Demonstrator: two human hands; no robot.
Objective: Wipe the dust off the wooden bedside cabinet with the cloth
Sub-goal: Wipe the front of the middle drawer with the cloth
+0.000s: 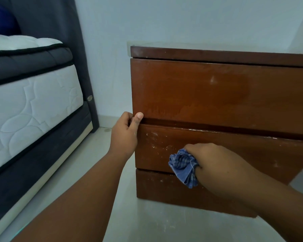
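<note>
The brown wooden bedside cabinet stands on the floor against the wall, with two drawer fronts and a low plinth. My left hand grips its left front corner at the gap between the drawers, thumb on the front. My right hand presses a bunched blue checked cloth against the lower drawer front, near that drawer's bottom edge. Pale scuffs and dust marks show on the lower drawer to the left of the cloth. A darker wiped-looking patch covers much of the upper drawer.
A bed with a white quilted mattress and dark grey base fills the left side. Its dark headboard runs up beside the wall. Pale floor lies between bed and cabinet. A light wall is behind.
</note>
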